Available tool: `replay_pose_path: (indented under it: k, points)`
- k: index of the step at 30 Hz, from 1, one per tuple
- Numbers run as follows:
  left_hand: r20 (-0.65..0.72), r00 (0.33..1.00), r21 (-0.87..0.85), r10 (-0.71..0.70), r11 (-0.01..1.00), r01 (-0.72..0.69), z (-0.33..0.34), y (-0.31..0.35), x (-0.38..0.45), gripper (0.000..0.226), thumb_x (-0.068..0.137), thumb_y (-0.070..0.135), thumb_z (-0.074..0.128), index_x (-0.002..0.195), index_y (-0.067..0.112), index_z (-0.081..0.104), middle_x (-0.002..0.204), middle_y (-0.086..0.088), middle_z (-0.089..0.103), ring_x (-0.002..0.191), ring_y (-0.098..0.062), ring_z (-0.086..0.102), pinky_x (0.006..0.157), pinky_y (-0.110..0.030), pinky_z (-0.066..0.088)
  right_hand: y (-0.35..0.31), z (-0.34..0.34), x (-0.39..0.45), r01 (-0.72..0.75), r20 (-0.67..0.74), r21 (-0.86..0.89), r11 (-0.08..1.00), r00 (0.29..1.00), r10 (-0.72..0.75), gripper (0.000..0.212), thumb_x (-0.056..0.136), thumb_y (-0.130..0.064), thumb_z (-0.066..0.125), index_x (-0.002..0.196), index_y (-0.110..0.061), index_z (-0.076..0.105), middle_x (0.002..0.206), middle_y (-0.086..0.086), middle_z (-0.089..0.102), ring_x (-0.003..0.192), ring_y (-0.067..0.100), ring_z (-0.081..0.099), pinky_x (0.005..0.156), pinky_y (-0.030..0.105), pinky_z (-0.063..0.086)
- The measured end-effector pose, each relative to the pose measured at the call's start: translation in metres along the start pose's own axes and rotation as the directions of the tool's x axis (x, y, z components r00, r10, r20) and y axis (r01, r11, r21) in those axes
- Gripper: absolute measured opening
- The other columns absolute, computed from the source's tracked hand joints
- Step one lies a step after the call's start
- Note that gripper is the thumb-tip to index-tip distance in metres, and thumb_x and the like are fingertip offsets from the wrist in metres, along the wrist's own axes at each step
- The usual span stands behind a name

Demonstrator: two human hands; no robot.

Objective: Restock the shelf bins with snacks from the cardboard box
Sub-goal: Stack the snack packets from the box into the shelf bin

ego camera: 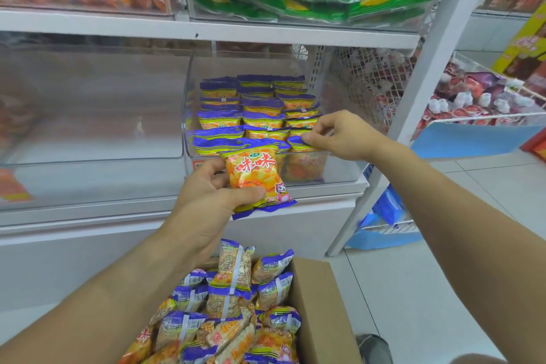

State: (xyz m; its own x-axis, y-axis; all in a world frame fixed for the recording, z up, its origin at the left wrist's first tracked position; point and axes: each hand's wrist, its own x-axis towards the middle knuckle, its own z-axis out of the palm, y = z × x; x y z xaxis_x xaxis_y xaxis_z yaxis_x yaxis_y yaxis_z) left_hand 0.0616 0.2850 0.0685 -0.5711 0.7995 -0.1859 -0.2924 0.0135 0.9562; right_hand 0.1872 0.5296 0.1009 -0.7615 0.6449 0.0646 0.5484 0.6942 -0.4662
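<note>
We are mid-restock at the white shelf (206, 31): its clear bin (266, 162) near the right end already holds rows of purple-and-orange packets, not yet full. Below, the cardboard box (319, 304) on the floor remains heaped with the same snacks. Our left hand (206, 192) grips one snack packet (255, 180) at the bin's front lip; our right hand (339, 136) pinches a front-row packet (298, 143) inside. Next, we judge, comes slotting the held packet upright.
</note>
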Motion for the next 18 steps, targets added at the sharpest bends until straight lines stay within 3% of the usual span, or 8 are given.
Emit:
replay_pose_path:
  k: [3,5,8,10,12,14,16,18]
  points:
    - [-0.010,1.000,0.015,0.010,1.000,-0.010,-0.001,0.000,-0.001,0.077,0.051,-0.004,0.088,0.121,0.010,0.058,0.108,-0.010,0.075,0.099,-0.029,0.073,0.087,-0.039,0.055,-0.003,-0.010,0.000,0.020,0.029,-0.060,0.998,0.999,-0.019,0.026,0.092,-0.040,0.070,0.085,-0.016,0.077,0.073,-0.006,0.069,0.069,0.003,0.059,0.067,0.023,0.039]
    - [-0.022,0.999,0.020,0.039,0.999,-0.039,0.000,-0.001,-0.001,0.067,0.062,-0.006,0.084,0.121,0.012,0.058,0.108,-0.009,0.075,0.099,-0.027,0.073,0.088,-0.037,0.055,-0.007,-0.014,-0.004,0.046,0.051,-0.068,0.997,0.998,-0.043,0.021,0.094,-0.035,0.068,0.091,-0.017,0.078,0.072,-0.016,0.065,0.068,-0.006,0.056,0.069,0.022,0.041]
    - [-0.006,0.997,0.065,0.077,0.995,-0.077,0.003,-0.002,-0.005,0.058,0.073,-0.001,0.079,0.123,0.018,0.057,0.105,-0.004,0.076,0.098,-0.023,0.073,0.086,-0.034,0.056,-0.013,-0.015,-0.009,0.103,-0.161,-0.093,0.990,0.980,-0.117,0.019,0.096,-0.029,0.064,0.098,-0.015,0.076,0.074,-0.018,0.060,0.070,-0.007,0.055,0.079,0.030,0.050]
    - [0.037,0.992,0.139,0.118,0.983,-0.122,0.005,-0.002,-0.006,0.060,0.069,0.012,0.082,0.121,0.026,0.056,0.108,-0.002,0.075,0.100,-0.021,0.072,0.086,-0.033,0.056,-0.023,-0.018,-0.018,0.145,-0.270,0.084,0.986,0.956,-0.117,0.019,0.097,-0.032,0.063,0.098,-0.017,0.074,0.077,-0.013,0.065,0.073,0.003,0.063,0.081,0.039,0.056]
    - [0.082,0.983,0.226,0.161,0.958,-0.176,0.009,0.000,-0.007,0.068,0.061,0.022,0.085,0.120,0.032,0.054,0.110,0.000,0.074,0.102,-0.017,0.071,0.089,-0.035,0.055,-0.038,-0.025,-0.032,0.142,-0.103,0.426,0.894,0.989,-0.108,0.022,0.095,-0.036,0.067,0.108,-0.019,0.069,0.090,-0.007,0.070,0.082,0.014,0.070,0.074,0.042,0.060]
    - [0.131,0.971,0.299,0.198,0.926,-0.229,0.014,0.004,-0.006,0.083,0.061,0.023,0.093,0.131,0.028,0.049,0.112,0.001,0.073,0.102,-0.014,0.071,0.090,-0.033,0.056,-0.046,-0.029,-0.046,0.066,0.123,0.588,0.806,0.978,-0.170,0.045,0.083,-0.037,0.076,0.123,-0.023,0.063,0.106,0.001,0.071,0.086,0.015,0.071,0.074,0.036,0.061]
    - [0.177,0.959,0.339,0.223,0.901,-0.272,0.021,0.009,-0.005,0.084,0.064,0.023,0.092,0.135,0.021,0.046,0.112,0.001,0.073,0.101,-0.014,0.071,0.089,-0.028,0.057,-0.045,-0.026,-0.057,0.131,0.121,0.571,0.810,0.963,-0.241,0.055,0.075,-0.029,0.083,0.125,-0.022,0.063,0.111,0.002,0.069,0.084,0.010,0.067,0.079,0.030,0.059]
    - [0.206,0.951,0.377,0.232,0.878,-0.295,0.028,0.015,-0.003,0.068,0.069,0.033,0.088,0.125,0.025,0.051,0.104,0.005,0.074,0.097,-0.013,0.071,0.084,-0.025,0.057,-0.038,-0.023,-0.061,0.229,0.018,0.524,0.820,0.960,-0.279,0.041,0.078,-0.015,0.084,0.117,-0.016,0.068,0.109,-0.002,0.070,0.093,0.008,0.067,0.082,0.024,0.056]
